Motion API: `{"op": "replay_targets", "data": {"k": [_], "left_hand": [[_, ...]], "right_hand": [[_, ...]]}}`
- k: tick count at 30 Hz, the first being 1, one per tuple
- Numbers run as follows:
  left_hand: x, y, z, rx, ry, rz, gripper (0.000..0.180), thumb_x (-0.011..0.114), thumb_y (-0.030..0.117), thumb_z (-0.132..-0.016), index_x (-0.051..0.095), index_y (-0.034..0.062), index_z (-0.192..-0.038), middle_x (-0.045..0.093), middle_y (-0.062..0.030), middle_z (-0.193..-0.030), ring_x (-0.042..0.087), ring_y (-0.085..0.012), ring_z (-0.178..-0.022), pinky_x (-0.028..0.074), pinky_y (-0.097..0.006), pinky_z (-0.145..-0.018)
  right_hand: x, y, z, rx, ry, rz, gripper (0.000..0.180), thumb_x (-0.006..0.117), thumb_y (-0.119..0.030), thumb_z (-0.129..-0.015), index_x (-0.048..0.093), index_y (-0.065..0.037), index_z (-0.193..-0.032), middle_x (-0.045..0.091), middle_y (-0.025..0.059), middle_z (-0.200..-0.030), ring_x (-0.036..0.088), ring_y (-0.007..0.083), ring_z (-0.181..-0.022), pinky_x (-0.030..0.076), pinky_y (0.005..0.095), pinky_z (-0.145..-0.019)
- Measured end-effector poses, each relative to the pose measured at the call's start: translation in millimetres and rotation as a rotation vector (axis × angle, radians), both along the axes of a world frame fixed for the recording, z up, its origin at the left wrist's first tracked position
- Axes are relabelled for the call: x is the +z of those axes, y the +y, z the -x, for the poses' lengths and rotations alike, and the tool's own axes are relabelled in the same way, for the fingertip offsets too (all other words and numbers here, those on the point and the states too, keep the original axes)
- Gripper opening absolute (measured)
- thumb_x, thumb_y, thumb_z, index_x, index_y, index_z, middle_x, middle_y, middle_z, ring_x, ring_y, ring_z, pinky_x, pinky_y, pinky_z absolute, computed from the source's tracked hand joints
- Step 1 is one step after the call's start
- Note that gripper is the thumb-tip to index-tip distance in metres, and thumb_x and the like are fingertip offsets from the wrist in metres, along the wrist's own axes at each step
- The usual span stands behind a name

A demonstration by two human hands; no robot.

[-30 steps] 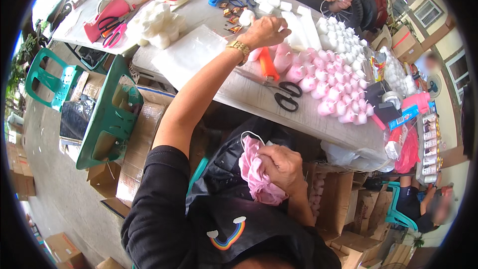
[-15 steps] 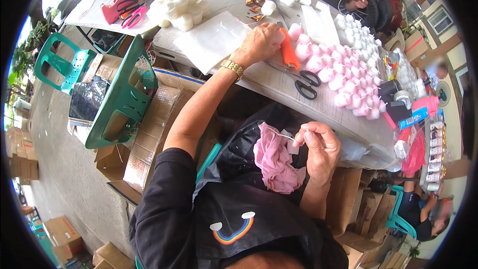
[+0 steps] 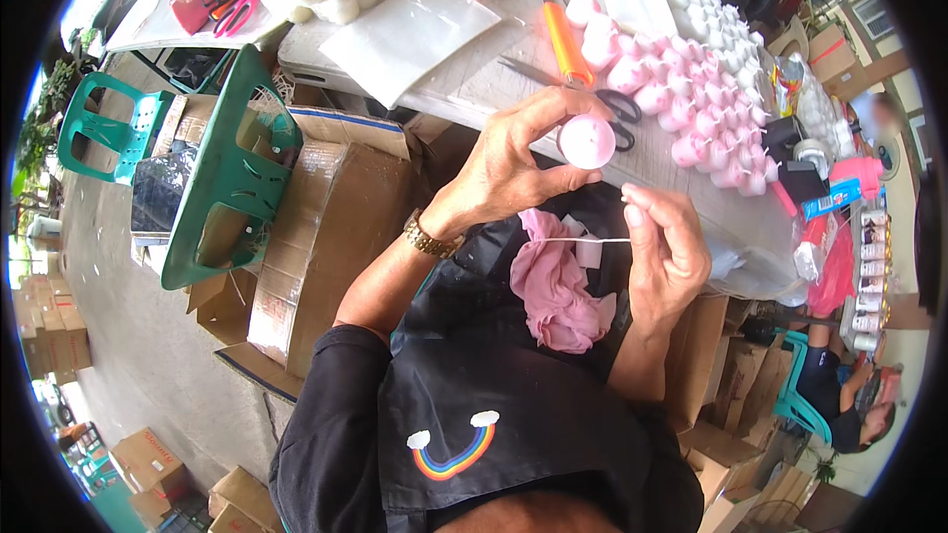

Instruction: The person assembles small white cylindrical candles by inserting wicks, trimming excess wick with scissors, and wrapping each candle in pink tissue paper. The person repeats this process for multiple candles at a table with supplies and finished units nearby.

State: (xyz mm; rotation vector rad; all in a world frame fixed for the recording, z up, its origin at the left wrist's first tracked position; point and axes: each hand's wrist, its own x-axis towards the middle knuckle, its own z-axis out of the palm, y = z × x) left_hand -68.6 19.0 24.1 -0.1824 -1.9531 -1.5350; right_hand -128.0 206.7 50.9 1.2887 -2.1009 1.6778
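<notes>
A pale, long worktop point(image 3: 474, 84) stretches in front of both grips. Left of and below the left grip point(image 3: 509, 163) is an open brown cardboard box point(image 3: 331, 217); farther left is a dark-green plastic chair point(image 3: 227, 178). A black apron with a rainbow print point(image 3: 494, 395) spreads beneath both grips. Up and right of the left grip, many rounded pink candles point(image 3: 686, 104) stand in close rows, with rounded white candles point(image 3: 706, 30) beyond them. A flat translucent plastic sheet point(image 3: 410, 35) lies above the left grip. A crumpled pink cloth point(image 3: 561, 301) rests between the 2 grips, lower down and over the apron. Just beyond the left grip are black-handled metal scissors point(image 3: 624, 121), partly hidden by it, and a long bright-orange handle point(image 3: 566, 39). The left grip is clamped around 1 round pink candle point(image 3: 587, 141), its end toward the camera. The right grip point(image 3: 667, 247) is pinched together on a thin white cord point(image 3: 600, 239), which extends leftward from it above the cloth.
</notes>
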Motion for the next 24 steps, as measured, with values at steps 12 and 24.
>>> {"op": "replay_targets", "data": {"k": [12, 24], "left_hand": [[-25.4, 27.0, -27.3, -0.085, -0.246, -0.498, 0.051, 0.076, 0.012, -0.085, 0.051, 0.0020, -0.128, 0.061, -0.0075, -0.115, 0.059, -0.0145, -0.106, 0.049, -0.031, -0.095], [-29.6, 29.3, -39.7, -0.064, -0.306, -0.265, 0.059, 0.075, 0.008, -0.082, 0.047, 0.0048, -0.134, 0.063, -0.0075, -0.110, 0.061, -0.0119, -0.096, 0.050, -0.027, -0.081]], "right_hand": [[-22.3, -13.5, 1.8, 0.014, 0.058, -0.095, 0.013, 0.065, 0.005, -0.087, 0.068, -0.001, -0.097, 0.063, 0.0055, -0.091, 0.058, 0.0098, -0.071, 0.045, 0.0224, -0.056], [-20.0, -16.7, -1.4, 0.053, 0.101, -0.119, 0.013, 0.061, 0.006, -0.083, 0.059, -0.003, -0.092, 0.056, 0.0135, -0.080, 0.061, 0.0275, -0.067, 0.049, 0.0341, -0.059]]}}
